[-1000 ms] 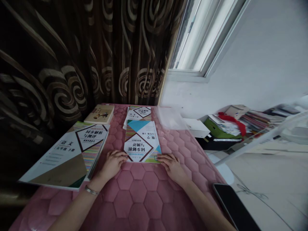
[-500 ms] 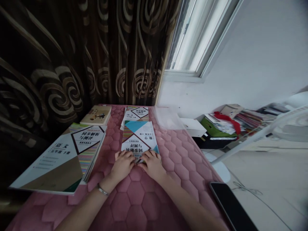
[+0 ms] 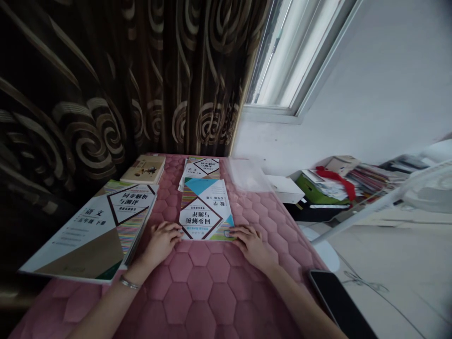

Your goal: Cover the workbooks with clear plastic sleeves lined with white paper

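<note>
A workbook [image 3: 203,207] with a white, blue and striped cover lies flat, its print upside down to me. My left hand [image 3: 163,241] rests at its near left corner, fingers stretched out and fingertips touching the edge. At the near right corner, my right hand [image 3: 251,245] lies palm down with its fingers extended onto the cover's edge. Both hands are open, one on each side. Partly beneath the workbook's far end is another white booklet [image 3: 203,168]. To the left sits a stack of larger workbooks [image 3: 95,235], with a tan book [image 3: 144,169] behind it.
The pink quilted tabletop [image 3: 197,292] carries everything. A dark phone [image 3: 341,303] lies at its right edge. Clear plastic [image 3: 249,174] and a white box [image 3: 285,188] are at the back right. Patterned curtains [image 3: 158,80] hang behind; a white fan [image 3: 399,197] stands right.
My hands have moved apart, from the middle of the workbook's near edge out to its two near corners. More of the cover shows now. The view has shifted slightly.
</note>
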